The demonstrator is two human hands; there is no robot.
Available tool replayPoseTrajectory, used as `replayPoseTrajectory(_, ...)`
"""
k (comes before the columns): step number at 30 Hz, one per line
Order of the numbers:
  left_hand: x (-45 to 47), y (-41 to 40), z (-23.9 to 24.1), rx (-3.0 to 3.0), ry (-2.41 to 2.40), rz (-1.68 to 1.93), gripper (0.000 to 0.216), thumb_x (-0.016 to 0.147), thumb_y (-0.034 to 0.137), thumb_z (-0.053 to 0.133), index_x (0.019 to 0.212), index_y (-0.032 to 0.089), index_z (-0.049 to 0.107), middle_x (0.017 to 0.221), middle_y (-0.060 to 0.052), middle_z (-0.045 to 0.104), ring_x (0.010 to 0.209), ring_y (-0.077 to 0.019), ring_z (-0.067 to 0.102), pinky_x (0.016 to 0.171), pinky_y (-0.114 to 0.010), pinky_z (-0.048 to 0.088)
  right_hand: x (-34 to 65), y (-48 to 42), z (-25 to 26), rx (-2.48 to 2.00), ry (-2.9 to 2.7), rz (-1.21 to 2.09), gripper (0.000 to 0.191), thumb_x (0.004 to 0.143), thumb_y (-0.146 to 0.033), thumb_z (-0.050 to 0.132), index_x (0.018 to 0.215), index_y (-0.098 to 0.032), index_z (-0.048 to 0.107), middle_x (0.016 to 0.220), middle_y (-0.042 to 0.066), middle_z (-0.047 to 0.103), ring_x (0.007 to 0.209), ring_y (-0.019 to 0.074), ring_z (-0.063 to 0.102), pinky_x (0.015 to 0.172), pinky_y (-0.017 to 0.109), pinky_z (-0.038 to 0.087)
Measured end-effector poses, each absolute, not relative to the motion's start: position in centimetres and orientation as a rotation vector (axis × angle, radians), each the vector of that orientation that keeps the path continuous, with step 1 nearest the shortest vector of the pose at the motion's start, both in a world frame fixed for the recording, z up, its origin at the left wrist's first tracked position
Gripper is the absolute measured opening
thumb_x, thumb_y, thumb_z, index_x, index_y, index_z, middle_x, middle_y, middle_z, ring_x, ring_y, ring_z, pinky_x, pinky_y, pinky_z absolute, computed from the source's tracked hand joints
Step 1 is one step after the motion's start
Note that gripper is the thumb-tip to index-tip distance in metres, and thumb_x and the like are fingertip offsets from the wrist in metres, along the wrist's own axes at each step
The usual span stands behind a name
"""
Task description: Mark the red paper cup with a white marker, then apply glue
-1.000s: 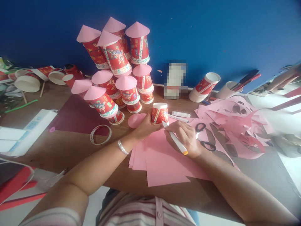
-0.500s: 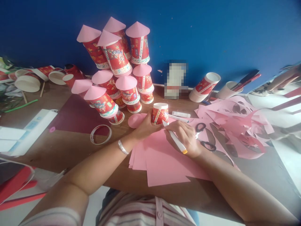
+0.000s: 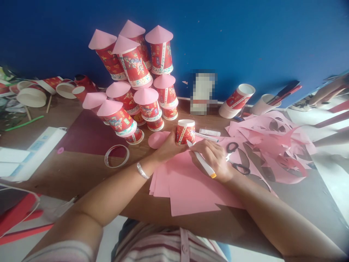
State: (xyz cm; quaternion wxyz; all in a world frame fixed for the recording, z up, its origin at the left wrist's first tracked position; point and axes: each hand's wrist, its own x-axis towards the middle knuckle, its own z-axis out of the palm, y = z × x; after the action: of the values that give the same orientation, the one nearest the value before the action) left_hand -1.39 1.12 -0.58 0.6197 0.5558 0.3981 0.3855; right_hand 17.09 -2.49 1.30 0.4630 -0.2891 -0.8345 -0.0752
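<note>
My left hand (image 3: 169, 145) is closed around the left side and bottom of a red patterned paper cup (image 3: 186, 131) with a white band at its top. A white marker pen (image 3: 205, 164) with a yellow end is gripped in my right hand (image 3: 214, 154). The pen's tip is at the cup's lower edge; whether it touches cannot be made out. Under both hands lie pink paper sheets (image 3: 191, 193). A small pink paper cone (image 3: 156, 139) sits just left of the cup, and a pen cap or glue stick (image 3: 209, 132) lies behind my right hand.
Stacked red cups with pink cone roofs (image 3: 133, 65) stand at the back left. Scissors (image 3: 234, 158) lie right of my right hand, beside pink paper scraps (image 3: 272, 142). A cup stack (image 3: 237, 101) and a pen cup (image 3: 264, 104) stand near the blue wall. A white ring (image 3: 116, 156) lies left.
The pen tip and my right hand have shifted very slightly left along the cup's lower edge. My left hand keeps its hold on the cup.
</note>
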Motion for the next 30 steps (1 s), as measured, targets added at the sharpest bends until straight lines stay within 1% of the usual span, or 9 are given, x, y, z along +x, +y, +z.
replayPoseTrajectory(6,-1.3,1.1,-0.5,1.256,0.941,0.910,0.066,0.070,0.045,0.093,0.117,0.020,0.054,0.116,-0.008,0.066,0.113,-0.0272,0.064,0.097,-0.040,0.051,17.1,-2.6,1.3,-0.724,-2.063,-0.176,0.018,0.093,-0.005,0.064,0.101,-0.021,0.059,0.079,0.000,0.070,0.065,0.0141,0.065,0.059,0.027,0.053)
replayPoseTrajectory(13,-1.4,1.1,-0.7,1.251,0.953,0.901,0.067,0.073,0.050,0.089,0.121,0.021,0.052,0.114,-0.007,0.066,0.110,-0.0255,0.065,0.095,-0.041,0.051,17.1,-2.5,1.1,-0.733,-2.053,-0.175,0.018,0.092,-0.005,0.062,0.099,-0.021,0.059,0.077,-0.001,0.069,0.063,0.0136,0.063,0.058,0.027,0.051)
replayPoseTrajectory(23,-1.5,1.3,-1.2,1.265,0.951,0.922,0.062,0.075,0.046,0.089,0.120,0.020,0.054,0.116,-0.008,0.067,0.108,-0.0245,0.065,0.094,-0.039,0.051,17.1,-2.6,1.1,-0.746,-2.043,-0.194,0.018,0.093,-0.005,0.062,0.095,-0.022,0.057,0.075,-0.002,0.066,0.062,0.0126,0.060,0.057,0.027,0.046)
replayPoseTrajectory(30,-1.5,1.4,-1.6,1.250,0.942,0.933,0.066,0.073,0.047,0.091,0.121,0.020,0.055,0.116,-0.008,0.067,0.108,-0.0254,0.065,0.093,-0.039,0.051,17.1,-2.6,1.1,-0.750,-2.044,-0.187,0.017,0.093,-0.005,0.062,0.094,-0.022,0.057,0.074,-0.002,0.065,0.061,0.0124,0.060,0.056,0.027,0.046)
